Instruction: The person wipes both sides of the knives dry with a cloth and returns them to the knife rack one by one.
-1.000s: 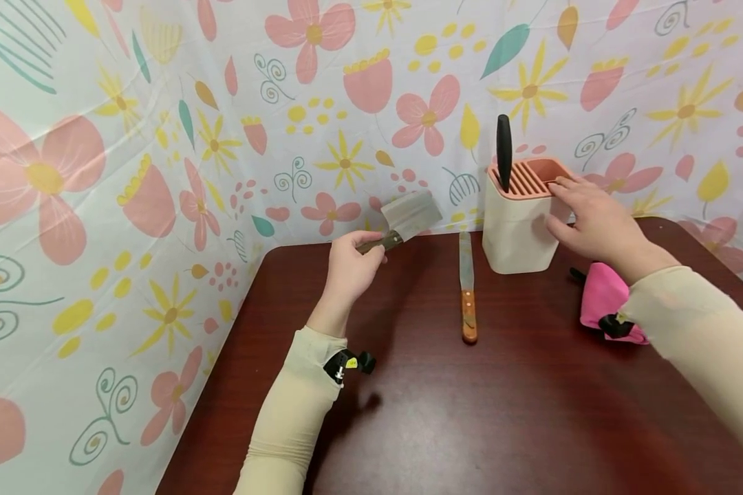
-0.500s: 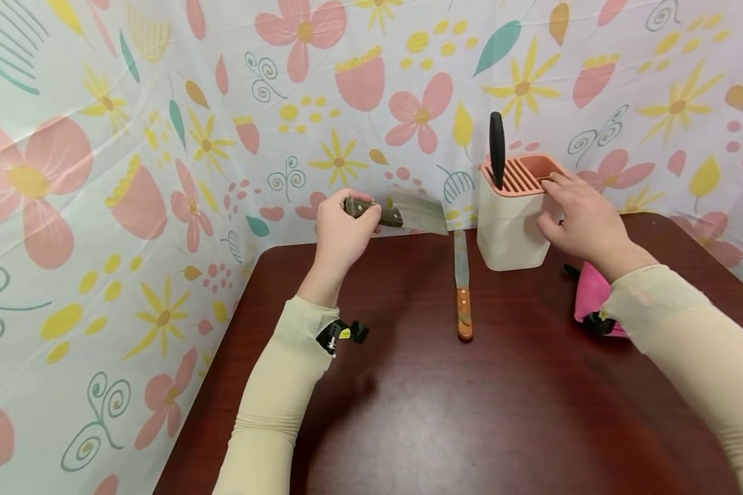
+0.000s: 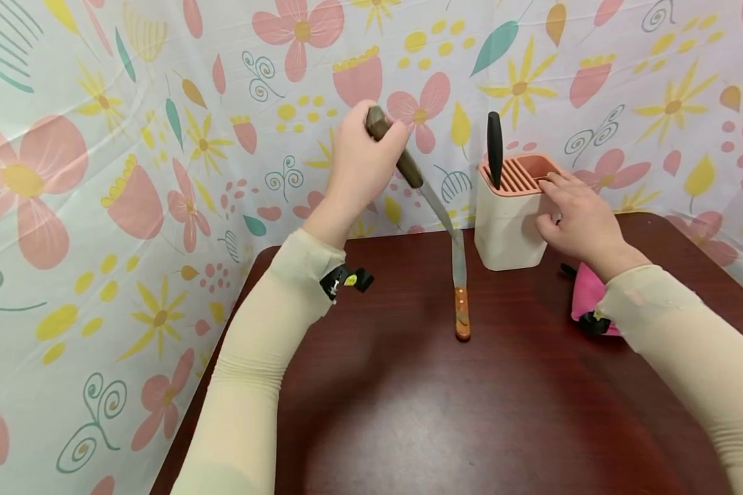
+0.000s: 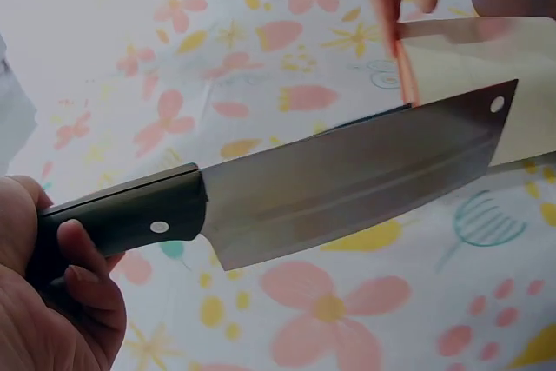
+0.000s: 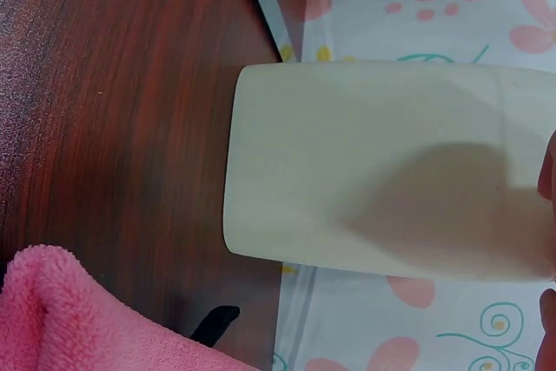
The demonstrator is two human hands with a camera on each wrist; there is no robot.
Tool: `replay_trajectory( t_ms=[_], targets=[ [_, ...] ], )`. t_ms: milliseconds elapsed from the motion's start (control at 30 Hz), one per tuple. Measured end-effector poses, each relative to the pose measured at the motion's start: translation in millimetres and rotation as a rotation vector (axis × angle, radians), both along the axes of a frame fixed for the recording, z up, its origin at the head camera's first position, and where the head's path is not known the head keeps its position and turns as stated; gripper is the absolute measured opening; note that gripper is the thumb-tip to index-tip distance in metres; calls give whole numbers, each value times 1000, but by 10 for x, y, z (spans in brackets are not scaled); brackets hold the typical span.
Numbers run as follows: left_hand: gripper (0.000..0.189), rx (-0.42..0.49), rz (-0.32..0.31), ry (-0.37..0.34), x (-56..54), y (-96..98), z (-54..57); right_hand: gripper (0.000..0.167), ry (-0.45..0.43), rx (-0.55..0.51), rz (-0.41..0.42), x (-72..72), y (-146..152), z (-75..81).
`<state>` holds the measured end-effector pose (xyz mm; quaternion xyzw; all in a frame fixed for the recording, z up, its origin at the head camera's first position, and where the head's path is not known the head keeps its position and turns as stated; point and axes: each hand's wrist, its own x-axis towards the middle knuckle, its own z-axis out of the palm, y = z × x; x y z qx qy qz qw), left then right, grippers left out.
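Observation:
My left hand is raised and grips the dark handle of a cleaver, whose broad blade slants down to the right toward the knife block. In the left wrist view the whole blade shows, with a small hole near its tip corner. My right hand rests on the right rim of the cream knife block, fingers over its edge. The block's top is orange with slots, and a black-handled knife stands in the left slot. On the table lies a long knife with an orange-brown wooden handle, its blade pointing at the back.
A pink cloth lies right of the block under my right forearm, with a black handle end showing beside it. The dark red table ends at a floral curtain behind and to the left.
My left hand has risen and turned, swinging the cleaver from lying sideways to blade-down, its tip nearer the block. My right hand stays on the block. The head view has shifted slightly.

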<state>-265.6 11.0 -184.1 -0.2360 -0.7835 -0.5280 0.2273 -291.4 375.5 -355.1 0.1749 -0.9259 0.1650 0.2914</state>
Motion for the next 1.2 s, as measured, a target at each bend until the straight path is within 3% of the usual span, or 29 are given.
replay_trajectory(
  t_ms=[267, 500, 667, 867, 1200],
  targets=[
    [23, -20, -26, 76, -67, 338, 508, 60, -3, 4, -31, -16, 10, -7],
    [29, -101, -69, 74, -154, 676, 734, 58, -9, -7, -66, 0, -8, -31],
    [29, -149, -67, 23, -263, 873, 774, 57, -16, -10, -78, 15, -7, -46],
    [28, -166, -67, 1, -390, 997, 735, 56, 0, -20, -75, 30, -4, -67],
    [25, -166, -72, -23, -460, 1087, 653, 56, -9, -28, -70, 40, -32, -43]
  ],
)
